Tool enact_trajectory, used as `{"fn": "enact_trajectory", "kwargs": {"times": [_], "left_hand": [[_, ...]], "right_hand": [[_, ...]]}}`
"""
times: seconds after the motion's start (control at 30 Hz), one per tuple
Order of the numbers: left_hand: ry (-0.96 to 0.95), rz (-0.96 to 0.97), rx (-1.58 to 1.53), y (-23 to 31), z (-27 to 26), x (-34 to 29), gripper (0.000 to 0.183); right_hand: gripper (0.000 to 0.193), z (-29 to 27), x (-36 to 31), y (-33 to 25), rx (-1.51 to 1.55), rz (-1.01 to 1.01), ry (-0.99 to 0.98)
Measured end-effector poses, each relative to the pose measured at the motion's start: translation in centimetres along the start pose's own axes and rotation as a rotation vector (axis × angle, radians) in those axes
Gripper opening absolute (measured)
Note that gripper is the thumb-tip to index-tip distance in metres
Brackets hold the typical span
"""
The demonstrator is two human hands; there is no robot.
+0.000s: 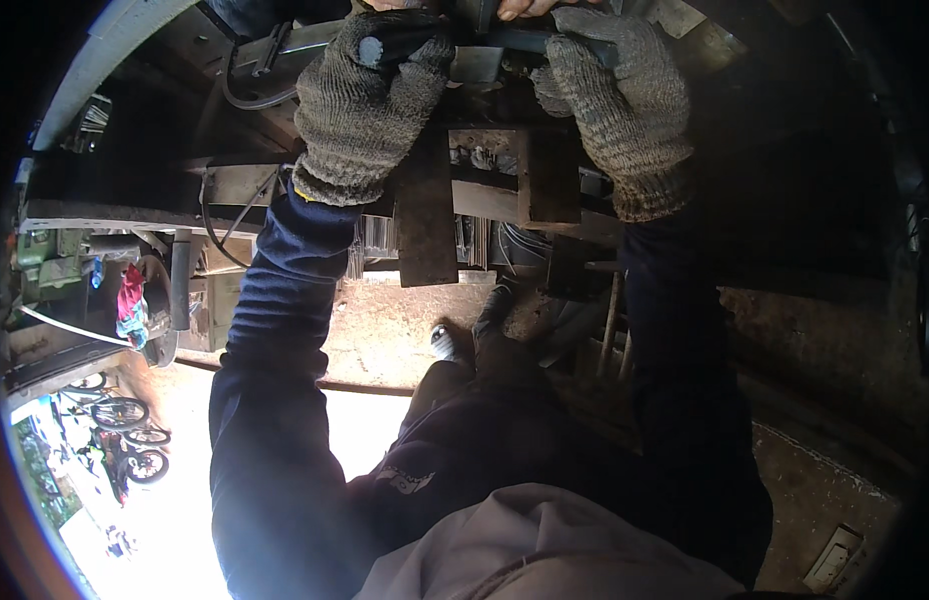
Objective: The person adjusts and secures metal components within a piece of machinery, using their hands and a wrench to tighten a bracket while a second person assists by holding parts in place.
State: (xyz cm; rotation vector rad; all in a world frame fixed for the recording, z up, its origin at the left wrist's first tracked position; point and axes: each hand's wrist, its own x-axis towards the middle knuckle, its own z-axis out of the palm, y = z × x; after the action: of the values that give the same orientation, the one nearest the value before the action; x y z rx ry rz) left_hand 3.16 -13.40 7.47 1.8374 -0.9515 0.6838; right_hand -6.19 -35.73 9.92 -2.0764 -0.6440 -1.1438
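My left hand (370,115), in a grey knitted work glove, is closed around a dark metal bar (515,40) at the top of the head view. A pale round end shows beside that thumb. My right hand (630,115), gloved the same way, has its fingers wrapped round the bar's right part. The bar seems to run crosswise between both hands, but its middle is dim and partly hidden. Just beyond it are the bare fingers (525,8) of another person, cut off by the top edge.
Below my hands is a dark metal frame with hanging flat plates (425,220). A hose (255,100) loops at the left. Green machinery (53,260) and a red cloth (131,290) stand farther left. Bicycles (125,430) are outside in bright light.
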Motion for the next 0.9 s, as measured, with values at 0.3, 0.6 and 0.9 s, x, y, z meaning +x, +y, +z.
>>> {"fn": "enact_trajectory", "kwargs": {"times": [0.3, 0.6, 0.9], "left_hand": [[0.016, -0.033, -0.023, 0.2, 0.3, -0.1, 0.032], [-0.014, -0.031, -0.016, 0.4, 0.0, 0.0, 0.030], [0.003, -0.021, -0.038, 0.6, 0.1, 0.1, 0.028]], "right_hand": [[0.018, 0.7, 0.8, 1.1, 0.205, -0.071, 0.003], [0.019, 0.3, -0.1, 0.1, 0.053, 0.040, -0.009], [0.027, 0.7, -1.9, 2.2, 0.350, 0.204, 0.041]]}}
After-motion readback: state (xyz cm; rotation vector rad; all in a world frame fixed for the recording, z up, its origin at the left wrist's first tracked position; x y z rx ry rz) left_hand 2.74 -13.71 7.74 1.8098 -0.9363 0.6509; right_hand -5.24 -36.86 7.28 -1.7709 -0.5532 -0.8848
